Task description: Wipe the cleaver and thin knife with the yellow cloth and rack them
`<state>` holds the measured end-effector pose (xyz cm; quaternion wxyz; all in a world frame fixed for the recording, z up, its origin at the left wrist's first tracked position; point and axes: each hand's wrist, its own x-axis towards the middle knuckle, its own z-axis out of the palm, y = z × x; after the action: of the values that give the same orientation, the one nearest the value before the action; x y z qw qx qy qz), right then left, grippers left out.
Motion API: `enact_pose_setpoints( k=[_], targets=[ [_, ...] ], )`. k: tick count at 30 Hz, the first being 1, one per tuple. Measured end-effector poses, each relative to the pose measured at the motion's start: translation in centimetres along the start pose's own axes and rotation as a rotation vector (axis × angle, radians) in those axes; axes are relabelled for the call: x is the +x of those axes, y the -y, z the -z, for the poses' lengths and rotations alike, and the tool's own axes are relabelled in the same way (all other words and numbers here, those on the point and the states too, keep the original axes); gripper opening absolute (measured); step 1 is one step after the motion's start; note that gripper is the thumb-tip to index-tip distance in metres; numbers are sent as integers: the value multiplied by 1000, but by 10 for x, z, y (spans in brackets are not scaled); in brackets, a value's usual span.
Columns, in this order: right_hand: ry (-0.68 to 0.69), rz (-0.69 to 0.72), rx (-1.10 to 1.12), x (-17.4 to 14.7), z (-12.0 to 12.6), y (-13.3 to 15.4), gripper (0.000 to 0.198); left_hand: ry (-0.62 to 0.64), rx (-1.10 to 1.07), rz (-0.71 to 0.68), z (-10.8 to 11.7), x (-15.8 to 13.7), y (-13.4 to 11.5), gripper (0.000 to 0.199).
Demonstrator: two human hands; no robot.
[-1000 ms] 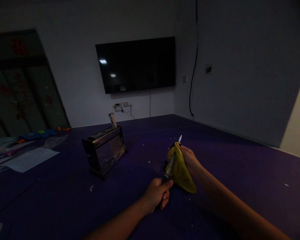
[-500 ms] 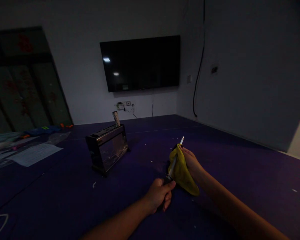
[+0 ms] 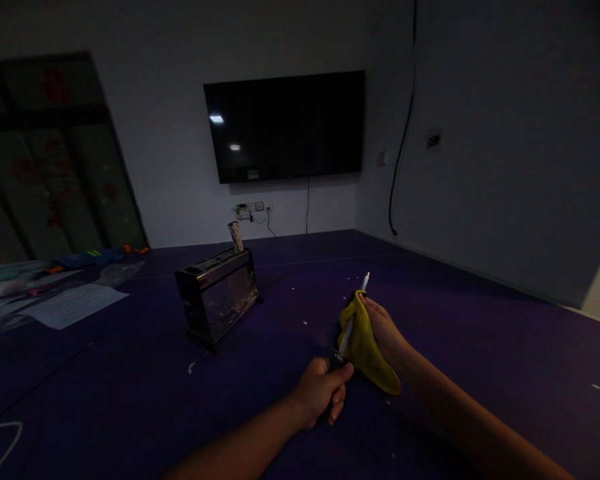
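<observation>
My left hand is closed round the dark handle of a slim, pale-shafted tool that looks like a sharpening steel, with a small guard above the grip. The shaft slants up and away from me. Around its upper part is a yellow cloth, pinched against it by my right hand. The tip pokes out beyond the cloth, while one corner of the cloth hangs down. Left of both hands stands a dark, clear-sided knife block, with one speckled handle rising from its far end.
Small white scraps are scattered over the purple surface. Printed paper, plastic and clothing lie at the left. A white cable curves in at the lower left. On the back wall hangs a television above sockets.
The view has shifted slightly, so everything appears a little further right. Both hands keep their grips, and the cloth stays at nearly the same place on the shaft.
</observation>
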<state>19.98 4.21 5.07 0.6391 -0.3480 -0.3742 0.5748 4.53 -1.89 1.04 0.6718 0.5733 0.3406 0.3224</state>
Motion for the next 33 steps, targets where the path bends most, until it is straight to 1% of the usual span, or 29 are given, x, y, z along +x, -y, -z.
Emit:
enact_pose_setpoints(
  k=[4, 11, 18, 22, 26, 33],
  targets=[
    [-4, -23, 15, -2, -1, -3, 24, 1, 0, 14, -1, -2, -3, 53],
    [69, 15, -22, -10, -8, -11, 23, -35, -70, 1, 0, -1, 1, 49],
    [121, 42, -104, -17, -20, -22, 32, -84, -98, -10, 0, 0, 3, 51],
    [106, 58, -91, -19, -25, -26, 33, -94, -111, -14, 1, 0, 3, 51],
    [75, 84, -129, -21, -29, -23, 35, -95, -106, -15, 0, 0, 1, 50],
    [33, 144, -128, -23, -34, -16, 36, -73, -40, -97, -2, 0, -3, 48]
  ],
)
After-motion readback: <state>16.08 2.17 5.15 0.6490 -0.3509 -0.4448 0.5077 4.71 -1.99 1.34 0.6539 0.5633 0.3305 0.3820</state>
